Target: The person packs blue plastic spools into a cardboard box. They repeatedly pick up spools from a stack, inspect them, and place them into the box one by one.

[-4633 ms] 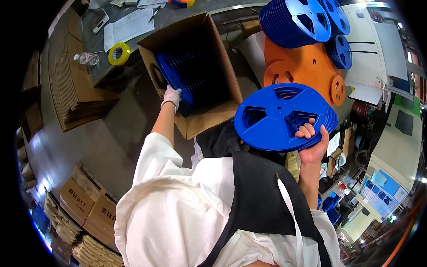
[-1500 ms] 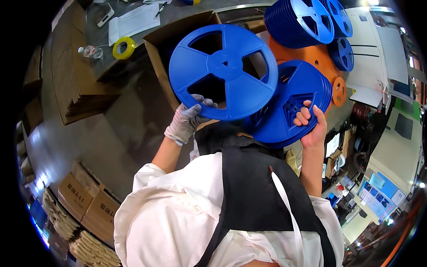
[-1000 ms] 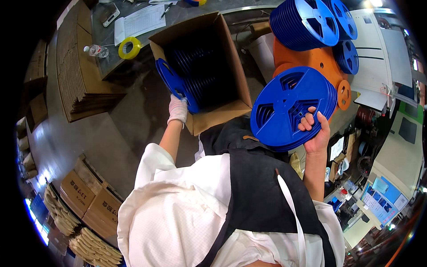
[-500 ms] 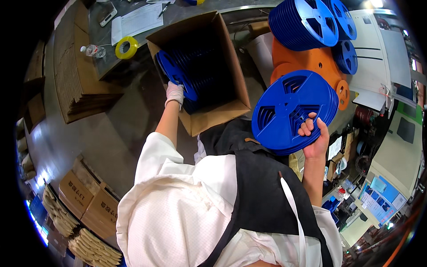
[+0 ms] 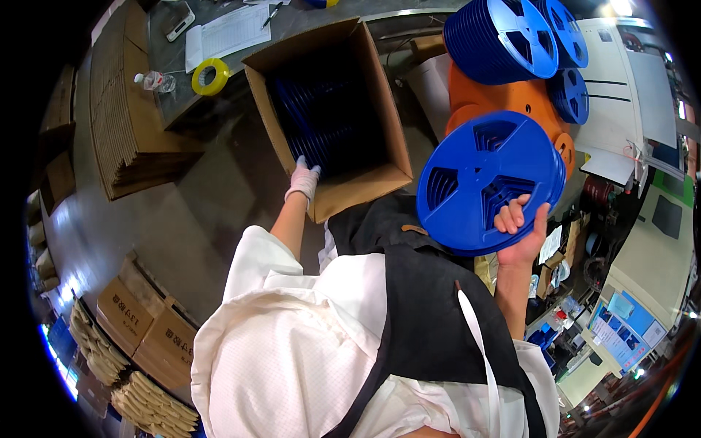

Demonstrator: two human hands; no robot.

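Observation:
A stack of blue plastic reels [image 5: 456,150] hangs on the right, its round face with three cut-outs turned up. My right hand [image 5: 522,230] is bare and closed on its rim, fingers hooked into one cut-out and thumb on the outer edge. To the left stands an open cardboard box [image 5: 358,193], with a row of blue reels [image 5: 307,113] in its dark inside. My left hand [image 5: 303,184], in a pale glove, reaches over the box's near left edge. Its fingers are apart, and the tips meet the rims of the reels inside.
Behind the held stack, more blue reels [image 5: 500,44] stand by orange discs [image 5: 504,95]. Flattened cartons [image 5: 117,102] are piled at the left. On the grey table lie yellow tape [image 5: 210,77], a bottle [image 5: 153,82] and paper [image 5: 226,33]. Closed cartons [image 5: 150,328] sit lower left.
The reel at my left hand has gone down into the box among the others. That hand has shifted right and nearer, its fingers loosened. My right hand and its stack moved slightly right.

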